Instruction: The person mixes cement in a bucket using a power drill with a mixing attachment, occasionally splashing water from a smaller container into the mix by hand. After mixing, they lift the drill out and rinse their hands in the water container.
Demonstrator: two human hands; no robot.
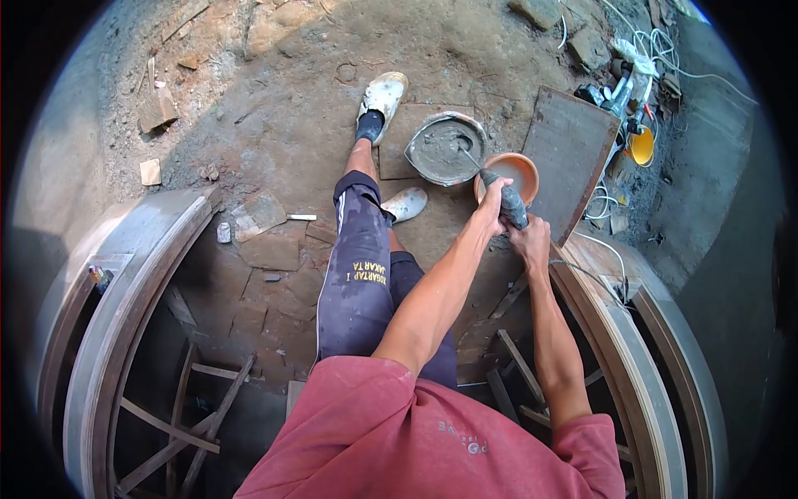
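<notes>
Both of my hands are wrapped round a dark, cement-smeared power mixer (513, 206). My left hand (492, 208) grips its body nearer the front, and my right hand (529, 238) holds the rear end. A thin metal rod (472, 158) runs from the tool down into wet grey mortar (440, 150). The mortar lies in a round bucket (413, 163) with a crusted rim. Beside it, partly under the tool, stands an orange-brown basin (525, 170). The rod's lower end is hidden in the mortar.
A flat board (565, 150) lies right of the basin. Beyond it are tools, white cables (662, 50) and a yellow container (641, 146). Curved frames (145, 308) stand at both sides, with wooden struts below. Stones and a small jar (224, 233) lie on the dirt ground.
</notes>
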